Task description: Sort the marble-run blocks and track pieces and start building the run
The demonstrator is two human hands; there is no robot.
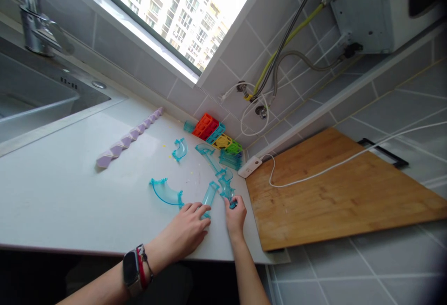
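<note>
My left hand (190, 226), with a watch on its wrist, curls its fingers over the lower end of a straight translucent blue track piece (210, 193). To its left, a wide curved blue track piece (165, 193) lies with one end close to my knuckles. My right hand (236, 214) pinches the near end of a wavy blue track piece (226, 186), at a small darker blue part; the fingers partly hide it. Beyond that piece, a longer blue track piece (211, 159) stretches toward the wall. A small curved blue piece (180, 150) lies apart on the white countertop (115, 202).
Red blocks (206, 126), yellow blocks (222, 142) and green blocks (233, 147) line the wall. A lilac zigzag strip (129, 139) lies left, near the sink (35, 91). At right are a power strip (249, 167), its white cable and a wooden board (331, 188).
</note>
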